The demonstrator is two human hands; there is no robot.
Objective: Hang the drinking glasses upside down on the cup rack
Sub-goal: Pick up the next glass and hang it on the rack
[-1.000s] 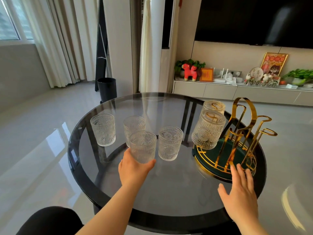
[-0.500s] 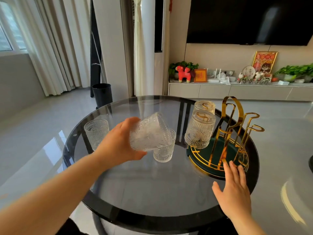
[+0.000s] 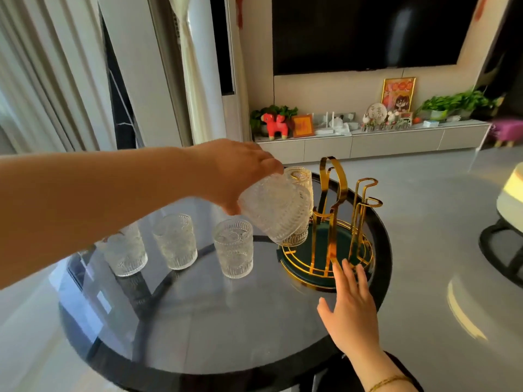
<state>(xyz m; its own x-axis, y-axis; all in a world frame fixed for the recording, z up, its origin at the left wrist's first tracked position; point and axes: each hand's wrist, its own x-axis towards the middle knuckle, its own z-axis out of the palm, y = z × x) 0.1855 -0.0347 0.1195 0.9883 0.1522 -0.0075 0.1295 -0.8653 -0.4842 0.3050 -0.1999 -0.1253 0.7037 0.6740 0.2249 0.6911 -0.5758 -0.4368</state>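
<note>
My left hand (image 3: 235,171) grips an embossed clear glass (image 3: 276,209), tipped mouth-down to the right, just left of the gold cup rack (image 3: 331,222). The rack stands on a round green tray with a gold rim (image 3: 308,278). Two glasses hang upside down on its left pegs, the far one (image 3: 300,176) partly hidden behind the held glass. Three glasses stand upright on the round dark glass table (image 3: 215,321): left (image 3: 126,251), middle (image 3: 175,241), right (image 3: 233,248). My right hand (image 3: 349,309) is spread open, fingertips touching the tray's near rim.
The rack's right pegs (image 3: 365,199) are bare. The table's edge runs close behind and right of the tray. A TV console with ornaments (image 3: 368,137) lines the far wall. A round stool (image 3: 506,227) stands at the right edge.
My left hand has lifted one glass off the table, turned it over and carried it right to the rack. My right hand stays at the tray. The camera has shifted.
</note>
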